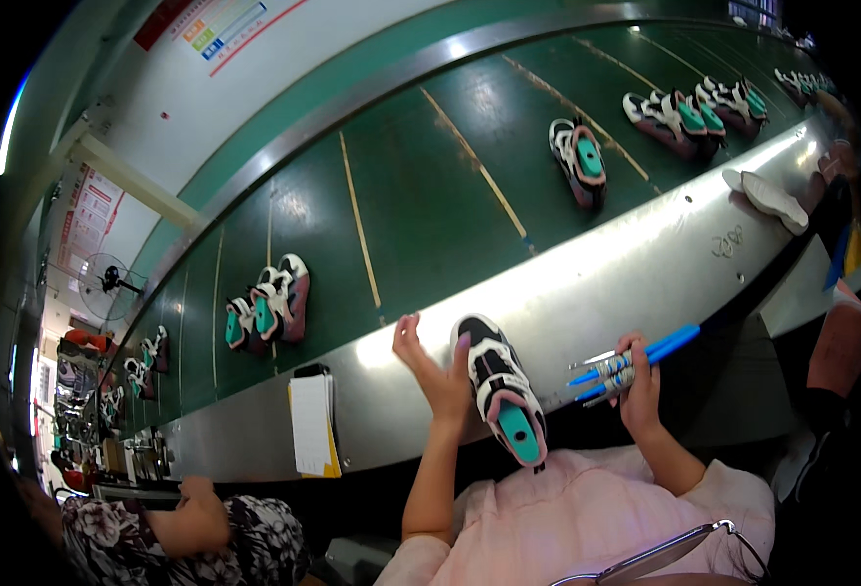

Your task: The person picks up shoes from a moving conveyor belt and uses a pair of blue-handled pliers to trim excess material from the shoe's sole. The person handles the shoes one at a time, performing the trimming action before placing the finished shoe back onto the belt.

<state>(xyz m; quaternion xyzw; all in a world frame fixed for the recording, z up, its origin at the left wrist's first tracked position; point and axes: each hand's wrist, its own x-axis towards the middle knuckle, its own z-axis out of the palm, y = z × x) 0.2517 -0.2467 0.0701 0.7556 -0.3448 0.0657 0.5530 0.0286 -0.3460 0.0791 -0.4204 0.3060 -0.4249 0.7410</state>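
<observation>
A sneaker (499, 386) in black, white and pink, with a turquoise insole, lies on the steel ledge in front of me, its heel towards my body. My left hand (438, 383) is at its left side with the fingers stretched out and apart. The thumb touches or nearly touches the shoe's upper. In my right hand (637, 393), to the right of the shoe, several slim blue pen-like tools (614, 369) are gripped in a bundle. Their shafts have pale wrapped bands, and some have thin metallic tips; their exact kind cannot be made out.
Beyond the steel ledge (391, 366) runs a green conveyor belt (401, 215) with yellow cross lines. It carries a pair of sneakers (279, 298), a single sneaker (579, 164) and more at both ends. A notepad (313, 425) lies left; shoe-shaped pieces (770, 200) lie right. Co-workers sit on both sides.
</observation>
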